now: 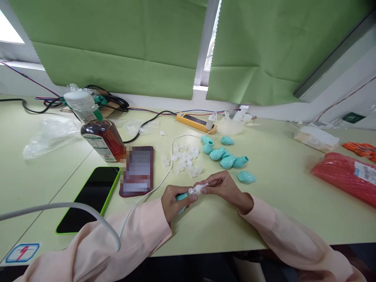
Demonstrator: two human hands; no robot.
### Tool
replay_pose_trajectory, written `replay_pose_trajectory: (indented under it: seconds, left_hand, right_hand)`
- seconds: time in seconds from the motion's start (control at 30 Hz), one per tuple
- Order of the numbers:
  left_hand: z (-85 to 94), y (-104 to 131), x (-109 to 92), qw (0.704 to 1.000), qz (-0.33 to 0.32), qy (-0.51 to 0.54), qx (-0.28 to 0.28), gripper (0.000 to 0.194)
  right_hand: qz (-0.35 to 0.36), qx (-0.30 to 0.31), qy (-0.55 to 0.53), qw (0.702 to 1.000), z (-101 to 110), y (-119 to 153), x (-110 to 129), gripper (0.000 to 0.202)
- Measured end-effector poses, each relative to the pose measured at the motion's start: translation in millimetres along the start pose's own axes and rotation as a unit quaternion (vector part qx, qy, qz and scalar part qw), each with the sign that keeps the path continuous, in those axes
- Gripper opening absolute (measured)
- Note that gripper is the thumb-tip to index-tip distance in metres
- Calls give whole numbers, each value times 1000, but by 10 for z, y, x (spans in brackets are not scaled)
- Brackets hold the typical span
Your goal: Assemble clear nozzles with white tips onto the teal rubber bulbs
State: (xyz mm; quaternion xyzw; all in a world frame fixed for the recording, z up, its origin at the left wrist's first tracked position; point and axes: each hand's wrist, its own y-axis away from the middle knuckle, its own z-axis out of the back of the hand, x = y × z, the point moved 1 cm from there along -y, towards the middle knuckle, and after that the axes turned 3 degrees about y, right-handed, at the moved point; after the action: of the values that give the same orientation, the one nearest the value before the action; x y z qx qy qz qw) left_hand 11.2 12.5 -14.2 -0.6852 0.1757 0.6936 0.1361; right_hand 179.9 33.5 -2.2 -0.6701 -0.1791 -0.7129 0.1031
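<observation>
Near the table's front edge, my left hand point(175, 201) is closed around a teal bulb point(181, 197), mostly hidden by the fingers. A clear and white plastic nozzle piece point(196, 190) sits at the bulb's end, between both hands. My right hand point(221, 188) pinches this nozzle piece from the right. Beyond the hands lies a loose pile of small white and clear plastic parts point(185, 158). Several teal bulbs point(227, 161) are grouped to the right of that pile, and one single bulb point(246, 177) rests closer to my right hand.
A white cable point(171, 156) crosses the table to my left sleeve. Two phones, one green-edged point(91, 197) and one dark red-edged point(137, 170), lie left. Behind them stands a brown bottle point(102, 139). A yellow power strip point(195, 122) is at the back, a red package point(346, 174) right.
</observation>
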Motion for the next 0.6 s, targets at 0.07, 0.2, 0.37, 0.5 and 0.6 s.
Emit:
replay_pose_trajectory:
  seconds: [0.07,0.2,0.37,0.5,0.6]
  left_hand:
    - [-3,5,11,1000,-10,-1,-4,31]
    - [-2,16,27,1000,-22,-11,-14,33]
    - [13,24,31,1000,-17,-9,-1,35]
    - [11,22,14,999,-36,-12,1,36]
    - [-1,17,-12,998,-49,-17,-17,36]
  right_hand:
    - [-1,5,-9,1000,-17,4,-28,18]
    - [5,17,-14,1000,-44,8,-47,20]
    - [-9,22,-10,1000,-59,8,-36,26]
    - [-1,20,-9,1000,-68,16,-41,22]
    - [22,-10,2,1000,-100,33,-28,20]
